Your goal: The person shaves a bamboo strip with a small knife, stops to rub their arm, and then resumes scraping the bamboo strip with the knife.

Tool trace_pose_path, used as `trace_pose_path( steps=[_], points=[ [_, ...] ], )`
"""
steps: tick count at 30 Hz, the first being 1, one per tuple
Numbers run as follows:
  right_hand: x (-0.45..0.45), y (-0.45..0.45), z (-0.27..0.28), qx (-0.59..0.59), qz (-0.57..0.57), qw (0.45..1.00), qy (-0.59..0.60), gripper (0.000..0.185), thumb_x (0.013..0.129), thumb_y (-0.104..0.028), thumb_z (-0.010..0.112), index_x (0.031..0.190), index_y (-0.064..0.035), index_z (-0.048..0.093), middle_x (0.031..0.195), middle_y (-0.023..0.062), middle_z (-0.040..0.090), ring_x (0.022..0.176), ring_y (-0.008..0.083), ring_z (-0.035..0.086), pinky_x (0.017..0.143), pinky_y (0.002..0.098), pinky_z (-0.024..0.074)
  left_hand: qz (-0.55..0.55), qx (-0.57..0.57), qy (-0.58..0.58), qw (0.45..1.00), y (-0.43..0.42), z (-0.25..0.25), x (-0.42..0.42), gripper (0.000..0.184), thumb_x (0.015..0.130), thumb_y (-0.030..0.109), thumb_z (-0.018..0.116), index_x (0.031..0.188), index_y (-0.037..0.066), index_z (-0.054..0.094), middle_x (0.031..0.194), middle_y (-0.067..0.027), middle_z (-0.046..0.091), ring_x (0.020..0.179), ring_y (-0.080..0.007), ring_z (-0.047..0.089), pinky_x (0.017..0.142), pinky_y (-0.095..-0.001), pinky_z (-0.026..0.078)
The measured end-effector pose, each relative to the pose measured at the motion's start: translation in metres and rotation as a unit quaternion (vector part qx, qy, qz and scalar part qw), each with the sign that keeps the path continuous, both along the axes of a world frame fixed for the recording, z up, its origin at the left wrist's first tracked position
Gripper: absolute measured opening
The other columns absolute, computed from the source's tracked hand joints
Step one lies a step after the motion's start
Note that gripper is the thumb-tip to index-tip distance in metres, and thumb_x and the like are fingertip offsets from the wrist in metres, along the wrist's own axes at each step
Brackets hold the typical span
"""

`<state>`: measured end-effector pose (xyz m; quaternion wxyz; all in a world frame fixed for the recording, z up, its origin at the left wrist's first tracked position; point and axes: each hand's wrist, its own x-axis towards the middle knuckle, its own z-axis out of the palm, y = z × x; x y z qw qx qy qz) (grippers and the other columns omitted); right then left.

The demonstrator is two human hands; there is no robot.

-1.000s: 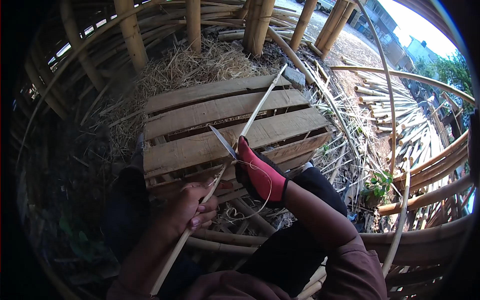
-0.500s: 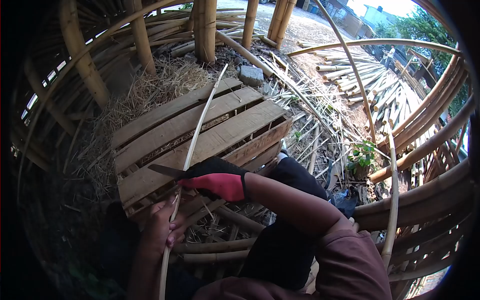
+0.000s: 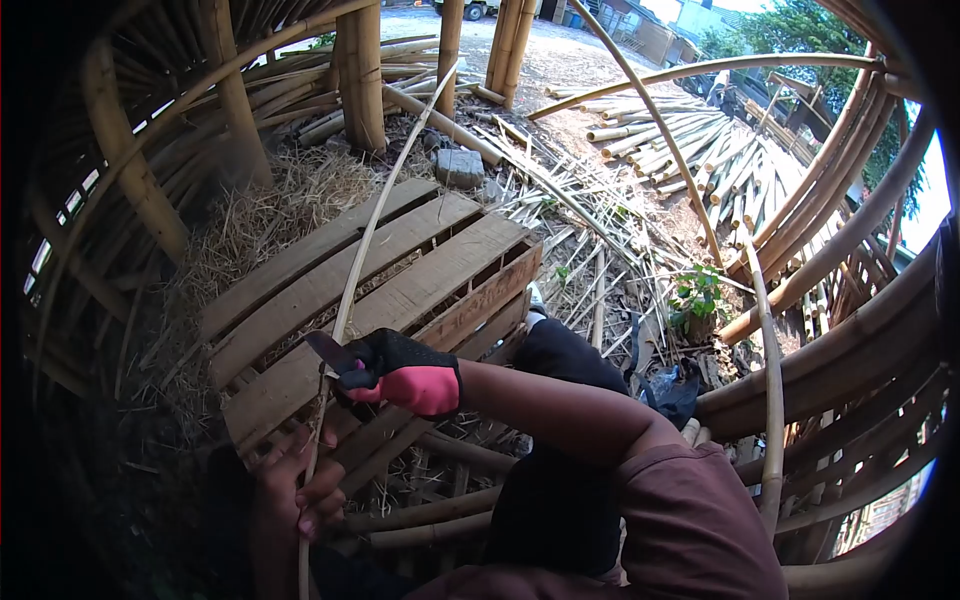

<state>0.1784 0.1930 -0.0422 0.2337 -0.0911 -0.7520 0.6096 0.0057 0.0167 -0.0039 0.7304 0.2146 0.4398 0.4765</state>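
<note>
A long, thin bamboo strip (image 3: 364,245) slants from the bottom edge up past the wooden slatted pallet (image 3: 375,262). My left hand (image 3: 292,485), bare, has its fingers wrapped around the lower part of the strip. Higher up, my right hand (image 3: 400,375), in a black and pink glove, grips a knife whose dark blade (image 3: 328,352) points up and left across the strip. The knife's handle is mostly covered by the glove. Where the blade meets the strip, the exact contact is hard to make out.
Straw (image 3: 290,205) lies behind the pallet, near a grey concrete block (image 3: 459,167). Upright bamboo posts (image 3: 360,80) stand at the back. Cut bamboo poles (image 3: 700,150) are piled at right. Curved bamboo rails (image 3: 840,370) surround me, and a small green plant (image 3: 698,290) grows beside them.
The view has shifted, so the surroundings sit further left. My left hand is lower and further from my right hand. The knife blade has tilted more upright.
</note>
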Motion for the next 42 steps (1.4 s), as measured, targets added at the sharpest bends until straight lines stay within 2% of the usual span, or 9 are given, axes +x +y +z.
trace_pose_path(
  steps=[5, 7, 10, 16, 19, 26, 28, 30, 42],
  points=[
    [-0.004, -0.003, 0.017, 0.006, -0.025, 0.997, -0.074, 0.028, 0.093, -0.024, 0.066, 0.097, 0.0031, 0.063, 0.075, 0.0062, 0.064, 0.066, 0.0114, 0.060, 0.064, 0.0292, 0.0497, 0.029, 0.026, 0.084, 0.996, 0.002, 0.002, 0.010, 0.033, 0.104, 0.039, 0.041, 0.114, 0.008, 0.049, 0.050, 0.0039, 0.032, 0.031, -0.0064, 0.031, 0.032, -0.0229, 0.029],
    [-0.008, -0.001, 0.015, 0.003, -0.024, 0.994, -0.103, 0.029, 0.093, -0.025, 0.067, 0.098, 0.0032, 0.063, 0.075, 0.0065, 0.064, 0.066, 0.0116, 0.061, 0.064, 0.0289, 0.0497, 0.047, 0.109, 0.317, 0.941, 0.008, -0.005, 0.018, 0.027, 0.104, 0.034, 0.044, 0.111, 0.008, 0.051, 0.054, 0.0022, 0.039, 0.034, -0.0065, 0.037, 0.033, -0.0228, 0.032],
    [-0.014, 0.000, 0.010, 0.097, -0.061, 0.992, -0.053, 0.033, 0.094, -0.031, 0.065, 0.100, 0.0016, 0.064, 0.076, 0.0065, 0.066, 0.064, 0.0123, 0.061, 0.061, 0.0282, 0.0496, 0.076, 0.107, 0.388, 0.912, 0.010, -0.006, 0.023, 0.025, 0.103, 0.029, 0.046, 0.106, 0.006, 0.054, 0.061, 0.0013, 0.046, 0.044, -0.0068, 0.046, 0.041, -0.0228, 0.036],
    [-0.014, -0.011, 0.023, -0.252, -0.027, 0.950, -0.181, 0.041, 0.094, -0.044, 0.062, 0.098, -0.0033, 0.067, 0.072, 0.0004, 0.061, 0.062, 0.0115, 0.059, 0.056, 0.0265, 0.0462, 0.117, 0.219, 0.602, 0.759, 0.017, -0.042, 0.015, 0.031, 0.102, 0.028, 0.048, 0.109, -0.001, 0.058, 0.082, -0.0161, 0.064, 0.082, -0.0261, 0.068, 0.074, -0.0375, 0.049],
    [-0.015, -0.008, 0.019, -0.356, -0.052, 0.913, -0.194, 0.047, 0.094, -0.052, 0.058, 0.096, -0.0053, 0.066, 0.070, -0.0008, 0.058, 0.062, 0.0107, 0.058, 0.055, 0.0279, 0.0443, 0.077, 0.158, 0.561, 0.809, 0.015, -0.033, 0.023, 0.035, 0.101, 0.029, 0.050, 0.115, -0.002, 0.057, 0.094, -0.0248, 0.066, 0.098, -0.0344, 0.068, 0.084, -0.0427, 0.049],
    [-0.006, -0.007, 0.018, 0.175, -0.107, 0.969, -0.136, 0.044, 0.099, -0.046, 0.045, 0.134, -0.0223, 0.058, 0.073, 0.0119, 0.062, 0.069, 0.0242, 0.063, 0.067, 0.0359, 0.0495, 0.005, 0.120, 0.554, 0.824, 0.016, -0.036, 0.024, 0.041, 0.099, 0.031, 0.054, 0.119, -0.004, 0.057, 0.101, -0.0263, 0.067, 0.109, -0.0356, 0.065, 0.084, -0.0422, 0.049],
    [-0.002, -0.005, 0.025, 0.254, -0.093, 0.952, -0.145, 0.042, 0.101, -0.035, 0.046, 0.142, -0.0268, 0.051, 0.073, 0.0146, 0.061, 0.069, 0.0276, 0.063, 0.068, 0.0370, 0.0499, -0.013, 0.146, 0.567, 0.810, 0.015, -0.042, 0.022, 0.034, 0.102, 0.029, 0.051, 0.118, -0.001, 0.056, 0.072, -0.0034, 0.058, 0.067, -0.0077, 0.055, 0.062, -0.0284, 0.045],
    [0.000, -0.001, 0.031, 0.371, -0.073, 0.898, -0.225, 0.043, 0.100, -0.035, 0.046, 0.143, -0.0310, 0.049, 0.079, 0.0152, 0.064, 0.072, 0.0286, 0.065, 0.069, 0.0367, 0.0504, -0.003, 0.150, 0.516, 0.844, 0.015, -0.037, 0.027, 0.032, 0.103, 0.027, 0.048, 0.119, 0.000, 0.056, 0.070, -0.0019, 0.055, 0.064, -0.0066, 0.052, 0.060, -0.0276, 0.043],
    [-0.002, 0.016, 0.005, 0.429, -0.047, 0.884, -0.177, 0.050, 0.091, -0.017, 0.059, 0.140, -0.0269, 0.054, 0.091, 0.0096, 0.069, 0.075, 0.0277, 0.066, 0.067, 0.0344, 0.0518, 0.041, 0.064, 0.375, 0.924, 0.013, -0.028, 0.041, 0.033, 0.107, 0.031, 0.036, 0.118, 0.007, 0.056, 0.061, 0.0029, 0.042, 0.048, -0.0059, 0.042, 0.044, -0.0247, 0.037]
  ],
)
